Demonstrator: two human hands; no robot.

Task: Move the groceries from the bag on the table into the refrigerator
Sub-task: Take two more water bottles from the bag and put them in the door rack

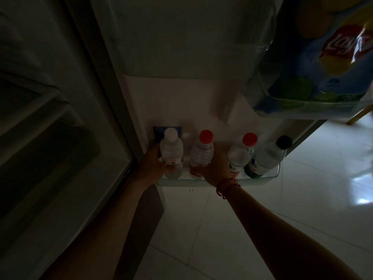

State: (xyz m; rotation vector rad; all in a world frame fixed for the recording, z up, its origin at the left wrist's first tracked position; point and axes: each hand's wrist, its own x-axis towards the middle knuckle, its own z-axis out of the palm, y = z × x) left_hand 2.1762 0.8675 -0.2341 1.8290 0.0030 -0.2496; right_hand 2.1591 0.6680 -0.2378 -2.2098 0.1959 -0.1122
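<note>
The refrigerator door stands open, and its lowest door shelf (260,179) holds several upright bottles. My left hand (154,164) grips a clear bottle with a white cap (171,152) at the shelf's left end. My right hand (216,168) grips the red-capped bottle (202,152) beside it. Further right stand a second red-capped bottle (241,153) and a black-capped bottle (269,156). Both hands' fingers are partly hidden behind the bottles.
A bag of chips (323,63) sits in the upper door shelf (302,110) at the top right. The dark refrigerator interior with drawers (46,126) lies to the left. White floor tiles (222,229) spread below and to the right. A blue carton (156,132) shows behind the white-capped bottle.
</note>
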